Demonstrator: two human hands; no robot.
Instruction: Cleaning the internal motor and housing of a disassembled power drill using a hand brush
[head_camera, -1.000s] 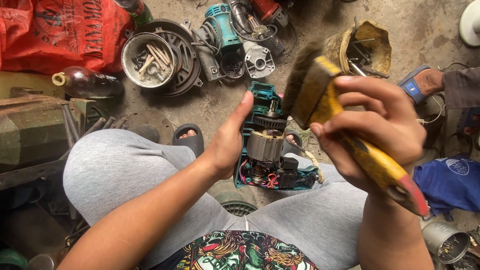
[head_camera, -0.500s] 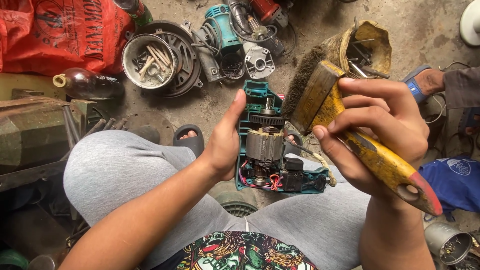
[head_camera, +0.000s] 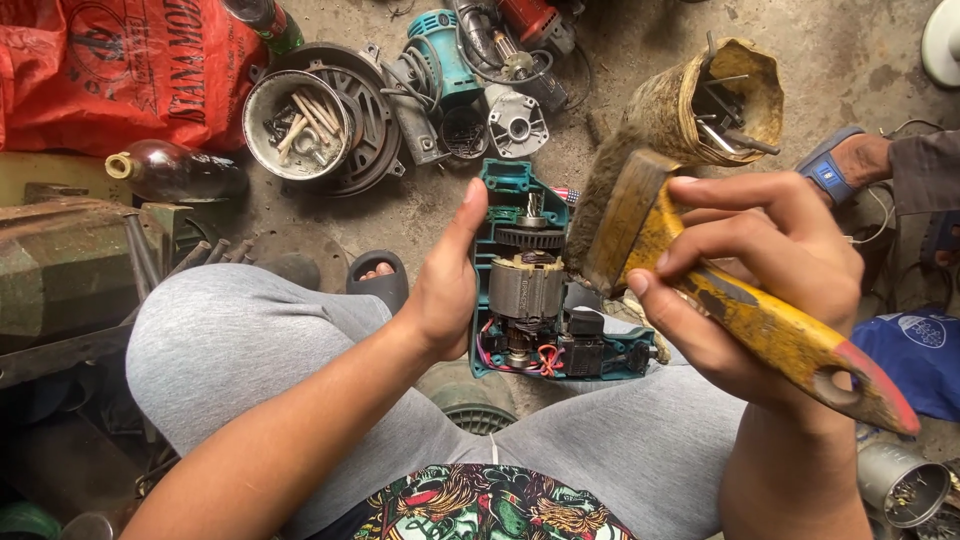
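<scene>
Here, one opened power tool (head_camera: 530, 290) in left hand (head_camera: 445, 285), one paintbrush (head_camera: 700, 290) in right hand (head_camera: 760, 290)

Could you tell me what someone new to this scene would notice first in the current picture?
Centre frame, the left hand holds an opened teal power tool, its motor and red wires exposed. Just right of it, the right hand grips a worn yellow paintbrush, its bristles by the tool's upper end. On the floor at upper left lies a red bag beside a round tin of bolts.

Worn yellow wooden brush (head_camera: 700, 280), teal plastic housing (head_camera: 500, 190)
</scene>
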